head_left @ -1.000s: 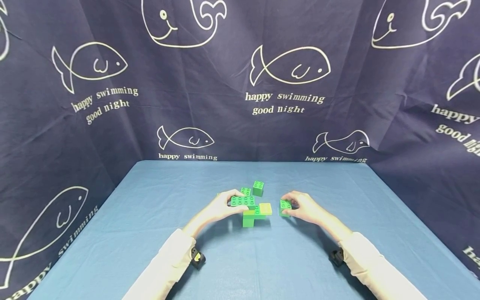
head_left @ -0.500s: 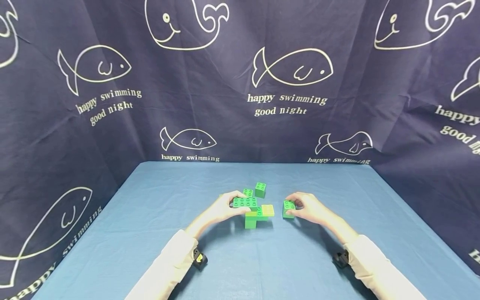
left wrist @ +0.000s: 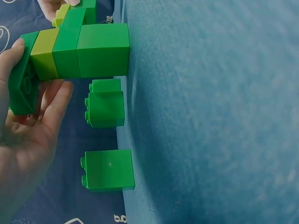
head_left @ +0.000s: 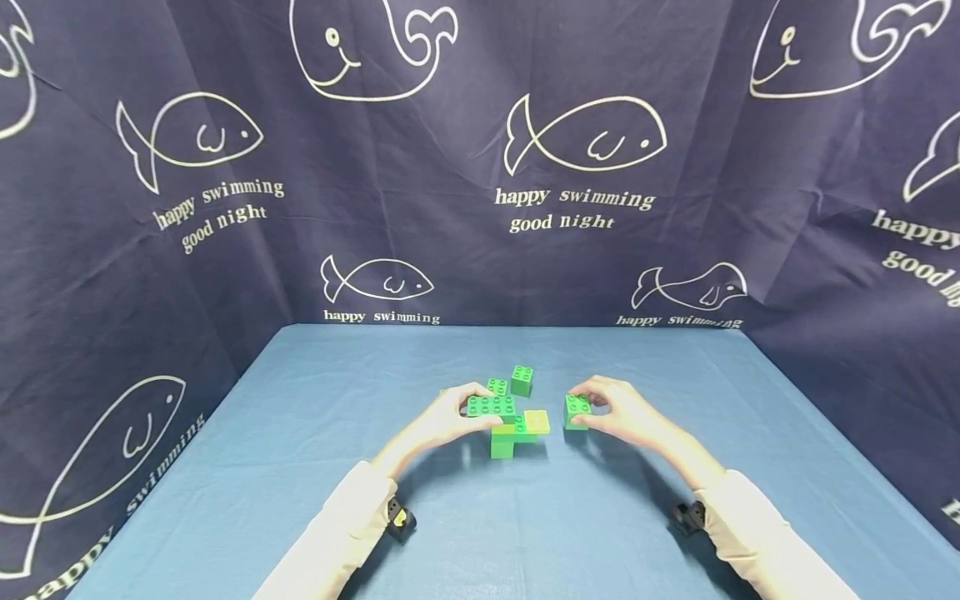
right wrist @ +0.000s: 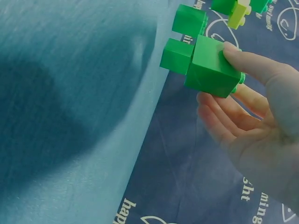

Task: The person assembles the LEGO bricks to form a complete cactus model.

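Note:
My left hand grips the wide green eight-stud building brick on top of a stacked brick assembly, thumb at the near side and fingers at the far side. Under it are a yellow-green brick, a green brick and a green block at the bottom. A flat yellow piece sits on the assembly's right arm. To the right, my right hand pinches a small green four-stud brick between thumb and fingertips, studs up. A gap separates it from the assembly.
Two loose green bricks, one farther back and one partly hidden behind the left hand, stand on the blue cloth-covered table. A dark curtain with fish drawings hangs behind and at both sides.
My right hand has lifted slightly with the small green brick in its grip. The left hand keeps hold of the assembly, nearly still. The head view has shifted a little.

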Demonstrator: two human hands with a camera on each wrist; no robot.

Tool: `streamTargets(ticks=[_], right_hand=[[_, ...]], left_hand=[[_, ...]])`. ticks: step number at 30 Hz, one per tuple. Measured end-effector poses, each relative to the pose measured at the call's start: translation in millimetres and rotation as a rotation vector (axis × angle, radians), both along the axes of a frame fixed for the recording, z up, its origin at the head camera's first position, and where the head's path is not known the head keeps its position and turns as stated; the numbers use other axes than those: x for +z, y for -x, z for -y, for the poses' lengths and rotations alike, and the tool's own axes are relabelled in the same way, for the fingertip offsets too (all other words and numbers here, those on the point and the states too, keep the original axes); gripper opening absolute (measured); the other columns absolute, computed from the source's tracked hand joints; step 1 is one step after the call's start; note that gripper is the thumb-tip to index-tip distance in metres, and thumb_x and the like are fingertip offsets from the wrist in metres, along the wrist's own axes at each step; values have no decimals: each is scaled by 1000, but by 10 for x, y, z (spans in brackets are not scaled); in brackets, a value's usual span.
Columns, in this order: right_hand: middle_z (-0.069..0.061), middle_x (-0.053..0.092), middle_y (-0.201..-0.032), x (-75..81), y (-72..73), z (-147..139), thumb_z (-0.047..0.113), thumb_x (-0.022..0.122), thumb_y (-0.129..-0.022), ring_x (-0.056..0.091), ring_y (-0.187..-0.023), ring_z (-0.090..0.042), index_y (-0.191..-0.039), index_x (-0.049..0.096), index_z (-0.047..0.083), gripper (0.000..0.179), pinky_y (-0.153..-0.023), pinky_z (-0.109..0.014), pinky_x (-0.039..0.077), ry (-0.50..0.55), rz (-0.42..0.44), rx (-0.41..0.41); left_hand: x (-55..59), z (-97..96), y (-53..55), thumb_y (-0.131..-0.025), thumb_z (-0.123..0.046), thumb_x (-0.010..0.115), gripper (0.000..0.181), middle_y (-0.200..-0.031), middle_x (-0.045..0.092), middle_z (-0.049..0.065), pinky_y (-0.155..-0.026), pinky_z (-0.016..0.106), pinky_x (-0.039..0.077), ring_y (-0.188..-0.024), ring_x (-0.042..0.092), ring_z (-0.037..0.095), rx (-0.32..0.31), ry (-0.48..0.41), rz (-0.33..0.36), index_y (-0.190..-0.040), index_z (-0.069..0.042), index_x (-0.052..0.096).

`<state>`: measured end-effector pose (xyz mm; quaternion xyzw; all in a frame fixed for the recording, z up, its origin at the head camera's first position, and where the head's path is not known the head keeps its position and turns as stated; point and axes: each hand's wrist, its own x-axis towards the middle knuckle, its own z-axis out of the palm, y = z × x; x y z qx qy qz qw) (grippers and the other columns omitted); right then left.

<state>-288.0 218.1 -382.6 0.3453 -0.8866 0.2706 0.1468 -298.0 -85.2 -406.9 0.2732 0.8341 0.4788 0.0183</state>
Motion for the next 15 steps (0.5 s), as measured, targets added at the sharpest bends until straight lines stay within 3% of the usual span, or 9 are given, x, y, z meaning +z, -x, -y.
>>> streamTargets(ticks=[15], right_hand=[[-3, 65, -94, 117, -66, 36, 14, 76, -76, 62, -82, -17, -107, 66, 2, 34, -76, -36, 55, 19, -5, 4]], left_hand=[[-45, 7, 35, -81, -27, 74, 35, -87, 63, -2, -82, 27, 45, -82, 55, 8, -17, -25, -3, -111, -14, 62]])
